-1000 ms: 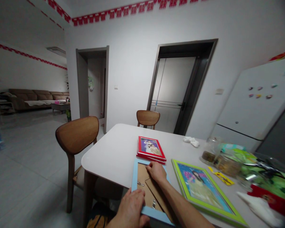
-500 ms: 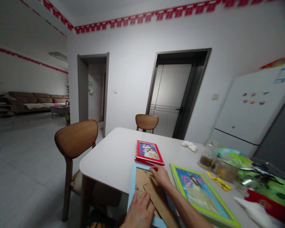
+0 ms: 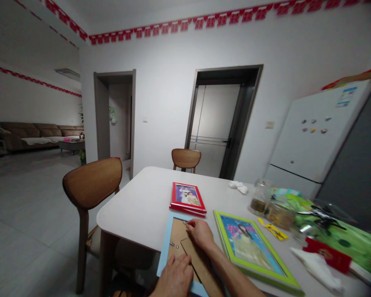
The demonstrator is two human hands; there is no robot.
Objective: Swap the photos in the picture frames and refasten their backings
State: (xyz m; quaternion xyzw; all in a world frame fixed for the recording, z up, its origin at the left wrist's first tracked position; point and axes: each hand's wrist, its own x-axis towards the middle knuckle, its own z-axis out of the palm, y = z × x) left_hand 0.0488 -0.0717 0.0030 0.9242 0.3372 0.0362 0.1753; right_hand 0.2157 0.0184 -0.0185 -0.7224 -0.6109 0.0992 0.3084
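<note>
A head-worn camera looks forward and down across the nearby white table (image 3: 139, 202).

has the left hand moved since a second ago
Yes. Against the red picture frames on the table, the left hand has shifted rightward, further over the backing of the blue frame.

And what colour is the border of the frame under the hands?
The frame border is light blue, seen best in the head view.
</note>
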